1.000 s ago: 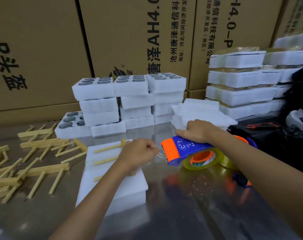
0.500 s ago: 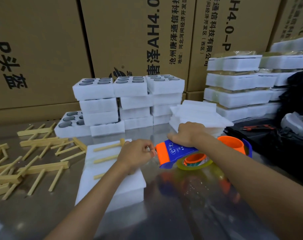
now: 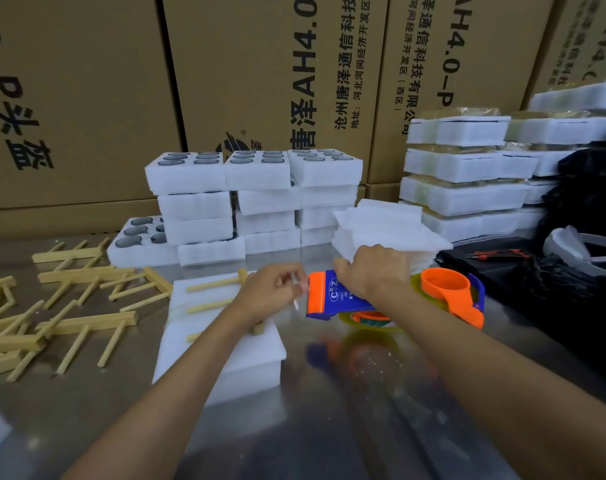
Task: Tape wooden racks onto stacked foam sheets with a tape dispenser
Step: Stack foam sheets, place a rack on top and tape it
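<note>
Tape end: left hand (image 3: pixel 272 294) pinches it at dispenser (image 3: pixel 332 294) mouth
Dispenser: right hand (image 3: pixel 374 270) grips it, just right of foam stack (image 3: pixel 221 355)
Rack (image 3: pixel 213 284): pegs point left

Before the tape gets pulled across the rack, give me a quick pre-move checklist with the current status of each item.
1. Wooden rack lies on the foam stack: ok.
2. Right hand grips the tape dispenser: ok.
3. Left hand is at the dispenser's orange mouth, fingers pinched: ok.
4. Tape end is actually caught in the left hand's fingers: cannot tell, the clear tape barely shows.
5. Dispenser is beside the foam stack, level with the rack: ok.
6. Any tape already on the rack: cannot tell.
</note>
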Demonstrator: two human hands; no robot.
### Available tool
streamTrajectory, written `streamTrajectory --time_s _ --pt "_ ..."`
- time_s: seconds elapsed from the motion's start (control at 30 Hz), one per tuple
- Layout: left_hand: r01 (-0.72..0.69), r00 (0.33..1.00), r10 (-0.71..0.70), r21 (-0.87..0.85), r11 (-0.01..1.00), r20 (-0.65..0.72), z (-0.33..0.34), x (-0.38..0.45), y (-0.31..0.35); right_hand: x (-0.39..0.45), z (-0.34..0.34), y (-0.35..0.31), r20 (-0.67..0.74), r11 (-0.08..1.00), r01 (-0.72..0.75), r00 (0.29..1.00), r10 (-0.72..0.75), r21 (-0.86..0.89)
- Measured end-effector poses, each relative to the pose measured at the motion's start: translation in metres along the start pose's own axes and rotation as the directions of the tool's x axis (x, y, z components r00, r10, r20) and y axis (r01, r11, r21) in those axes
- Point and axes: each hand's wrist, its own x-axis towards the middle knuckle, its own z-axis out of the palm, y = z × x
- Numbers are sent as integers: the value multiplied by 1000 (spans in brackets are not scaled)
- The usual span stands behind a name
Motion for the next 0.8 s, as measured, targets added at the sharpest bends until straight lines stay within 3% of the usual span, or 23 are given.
streamTrajectory --time_s 0.07,0.33,0.43,0.7,0.8 --pt "-38 999 39 -172 984 3 -7 -5 -2 1 0 -6 0 999 -6 1000 6 -33" --pt "-44 994 70 -274 961 85 -11 -4 -6 -28 31 -9 -243 997 23 969 -41 -75" --pt "-14 993 39 -224 975 110 -11 -4 -7 -41 41 -7 -339 1000 -2 941 -8 -27" --pt "116 984 -95 -131 985 153 -11 2 -7 -58 56 -5 -350 997 -34 935 54 65" --pt "77 987 -86 70 995 137 -8 4 -8 -56 54 -6 -314 987 -53 944 99 150"
